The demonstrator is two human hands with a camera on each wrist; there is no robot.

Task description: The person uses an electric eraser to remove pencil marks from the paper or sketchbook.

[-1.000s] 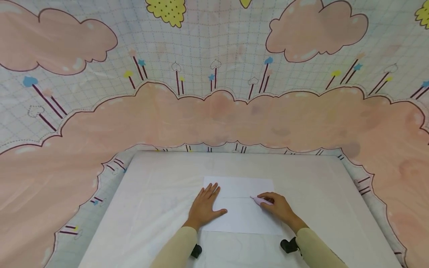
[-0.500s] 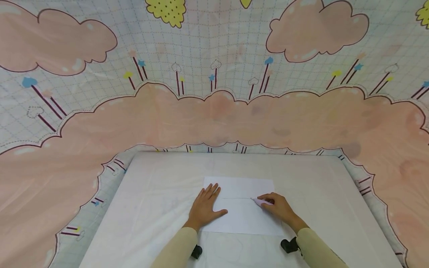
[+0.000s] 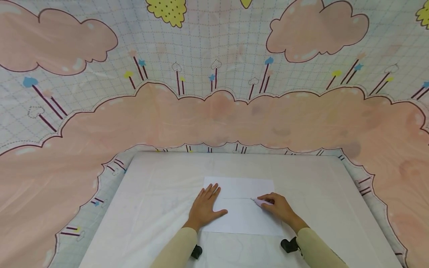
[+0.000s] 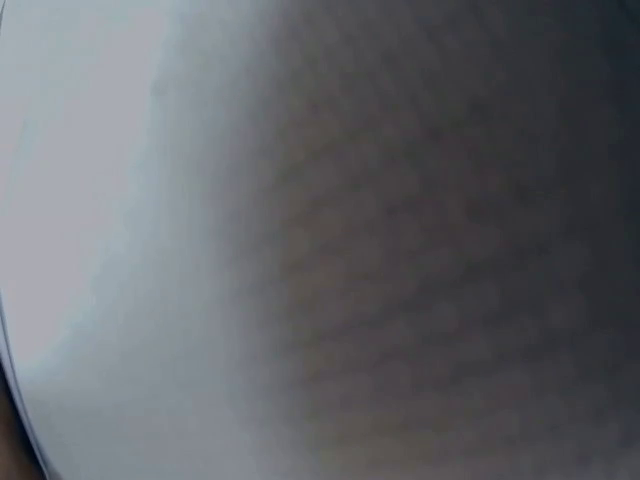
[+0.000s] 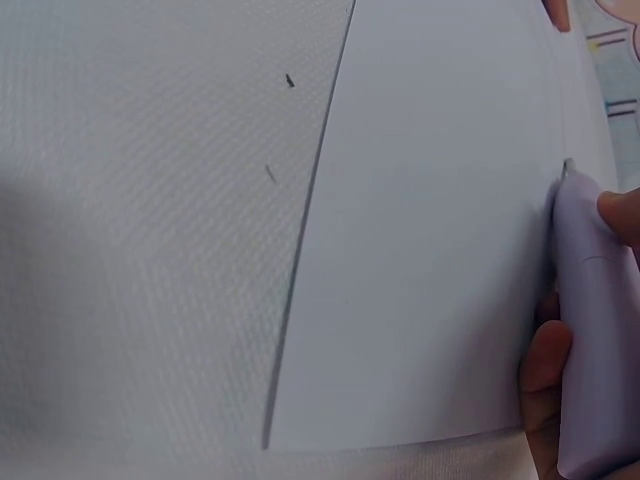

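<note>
A sheet of white paper [image 3: 239, 219] lies on the table, with a faint line running across its middle. My left hand [image 3: 204, 208] rests flat on the paper's left side, fingers spread and thumb out. On the right side, my right hand [image 3: 279, 208] grips a thick lilac pen-shaped tool [image 3: 260, 202] between thumb and fingers. In the right wrist view this tool [image 5: 598, 330] has a smooth body and a small metal tip, which is at the paper near the line. Its exact kind cannot be told. The left wrist view is too blurred and dark to show the hand.
A white cloth [image 3: 157, 193] covers the table. Two dark specks [image 5: 289, 80] lie on it beside the paper's edge in the right wrist view. Black devices [image 3: 289, 245] sit at both wrists. Behind the table hangs a curtain [image 3: 214, 119] printed with pink clouds.
</note>
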